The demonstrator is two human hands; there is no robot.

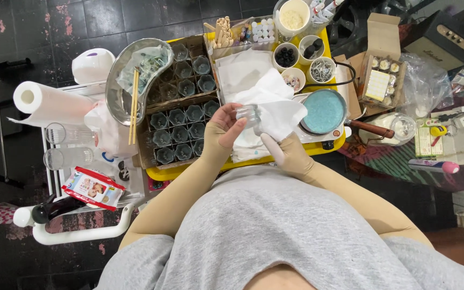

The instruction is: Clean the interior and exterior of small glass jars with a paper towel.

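between left hand [225, 130] and right hand [280, 150]: small glass jar [248, 114] clamped in left fingers, white tissue [275, 110] gripped by right, mid-wipe; boxed jars [181, 131] left of it seemingly waiting.

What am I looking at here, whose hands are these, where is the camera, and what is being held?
This is one view from a camera worn on a person's head, looking down past their grey shirt. No machine: two bare hands in tan sleeves. The left hand holds a small clear glass jar; the right hand holds a white tissue against it. Below lies a yellow tray with a cardboard box of empty jars, a pan of blue-green material, and small white cups. A metal kidney dish sits left.
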